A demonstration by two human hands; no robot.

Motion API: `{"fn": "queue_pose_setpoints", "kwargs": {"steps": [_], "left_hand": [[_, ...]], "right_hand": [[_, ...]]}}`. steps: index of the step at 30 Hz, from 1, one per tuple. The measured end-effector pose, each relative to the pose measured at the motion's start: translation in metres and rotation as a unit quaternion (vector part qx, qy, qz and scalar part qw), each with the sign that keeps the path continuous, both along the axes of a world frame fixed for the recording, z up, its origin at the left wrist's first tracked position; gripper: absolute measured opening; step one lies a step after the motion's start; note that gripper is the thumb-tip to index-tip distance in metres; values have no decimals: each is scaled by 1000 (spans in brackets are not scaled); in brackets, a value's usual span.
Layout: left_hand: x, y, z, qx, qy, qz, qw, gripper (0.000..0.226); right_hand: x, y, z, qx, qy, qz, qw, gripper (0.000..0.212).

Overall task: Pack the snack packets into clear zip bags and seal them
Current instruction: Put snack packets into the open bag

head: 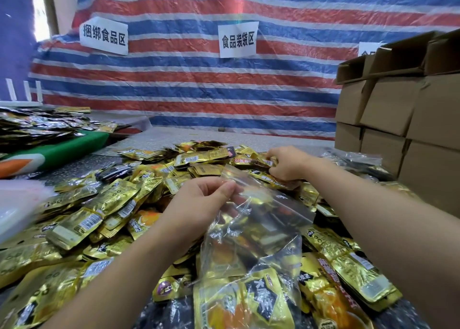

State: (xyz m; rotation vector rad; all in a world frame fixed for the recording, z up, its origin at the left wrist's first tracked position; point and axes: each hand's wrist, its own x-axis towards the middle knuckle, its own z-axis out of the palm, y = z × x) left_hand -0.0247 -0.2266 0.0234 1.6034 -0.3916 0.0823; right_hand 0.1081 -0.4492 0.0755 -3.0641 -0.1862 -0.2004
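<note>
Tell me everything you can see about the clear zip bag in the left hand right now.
The clear zip bag is thin, crinkled see-through plastic with a reddish zip strip along its top edge. The left hand pinches that top edge and holds the bag up over the pile of gold snack packets. It hangs slack and tilted, mouth toward the far right. Whether it holds anything is unclear, since packets show through it. The right hand does not touch it.

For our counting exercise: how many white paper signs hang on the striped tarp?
3: left sign at upper left, middle sign near centre, and a third sign at right, partly hidden behind the cardboard boxes.
</note>
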Motion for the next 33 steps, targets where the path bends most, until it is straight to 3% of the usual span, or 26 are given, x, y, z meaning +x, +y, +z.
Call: {"fn": "queue_pose_setpoints", "kwargs": {"steps": [3,5,6,8,11,14,17,20,23,26,30,33], "left_hand": [[1,1,1,5,-9,4,1000,20],[1,2,0,5,-13,3,1000,18],[0,2,0,5,-14,2,1000,17],[-1,2,0,7,-19,0,1000,16],[-3,2,1,10,-25,-7,1000,16],[-5,3,3,7,-30,-16,999,15],[-8,3,6,1,-29,-27,999,21],[-8,2,5,-3,-26,-30,999,15],[-10,0,5,-5,-28,-32,999,19],[-12,-2,7,-4,-31,-39,999,24],[-12,0,8,3,-43,-43,998,11],[-13,0,9,5,-51,-44,998,16]], "right_hand": [[-3,3,-1,-51,-51,3,997,15],[-9,3,-1,-49,-104,-2,993,4],[-13,1,-1,-17,-139,1,990,2],[-27,-1,2,140,-208,21,968,2],[-59,-5,10,447,-223,51,865,10],[-97,-11,12,686,-122,104,710,14],[-130,-20,3,797,-32,152,584,25],[-150,-22,-16,835,10,176,522,22],[-157,-23,-28,846,14,188,498,24],[-157,-25,-32,842,4,197,503,26],[-152,-25,-36,815,-30,206,540,26],[-149,-27,-37,771,-57,202,601,31]]}}
